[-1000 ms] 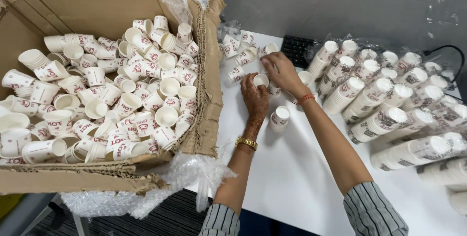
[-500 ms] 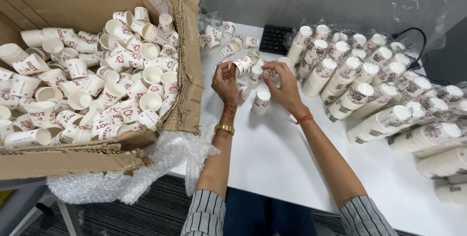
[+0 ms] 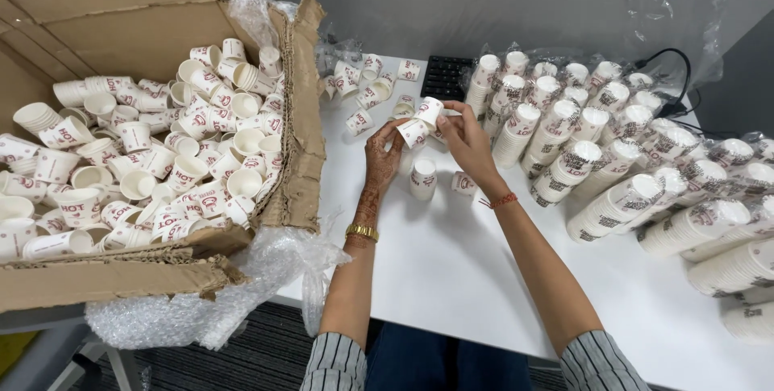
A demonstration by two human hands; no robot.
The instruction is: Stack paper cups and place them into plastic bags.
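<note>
My left hand (image 3: 382, 159) holds a small white paper cup (image 3: 413, 132) with red print, tilted on its side. My right hand (image 3: 464, 140) grips a second such cup (image 3: 430, 110) just above and right of it; the two cups touch. Both hands hover over the white table (image 3: 451, 270). Right below them an upturned cup (image 3: 422, 176) stands on the table, and another cup (image 3: 464, 183) lies beside it under my right wrist.
A big torn cardboard box (image 3: 295, 149) full of loose cups (image 3: 161, 165) sits at the left on bubble wrap (image 3: 266, 278). Several stacked cup sleeves in plastic (image 3: 637, 165) crowd the right. Loose cups (image 3: 367, 85) and a black keyboard (image 3: 447, 76) lie at the back.
Both hands have drawn back from the loose cups at the back toward me, each now holding a cup, brought together above the upturned cup.
</note>
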